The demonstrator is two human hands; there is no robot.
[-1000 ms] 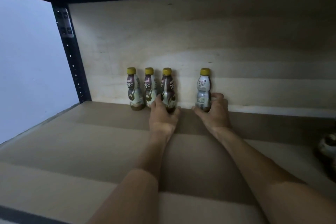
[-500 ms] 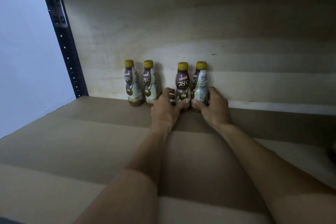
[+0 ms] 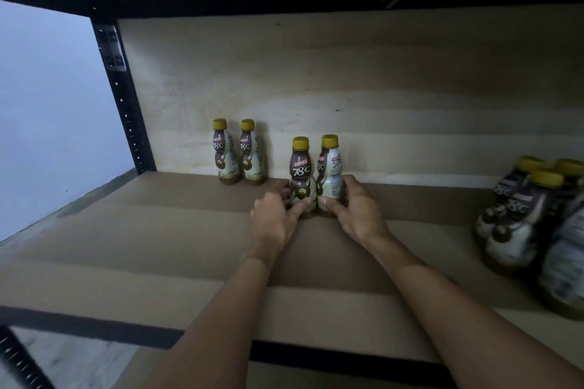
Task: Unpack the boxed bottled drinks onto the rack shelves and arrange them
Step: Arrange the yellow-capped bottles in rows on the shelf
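Left hand (image 3: 275,218) curls round the base of the front-facing bottle (image 3: 301,174) at frame centre, and the right hand (image 3: 357,211) grips the turned bottle (image 3: 330,170) touching it. Both stand upright on the shelf (image 3: 158,246), a little forward of the back panel (image 3: 347,88). Up and left of them, the back pair (image 3: 225,155) stands against that panel, and a cluster of bottles (image 3: 521,208) waits at the right edge. By this, arranging looks barely begun. No box is in view; every visible bottle keeps its yellow cap.
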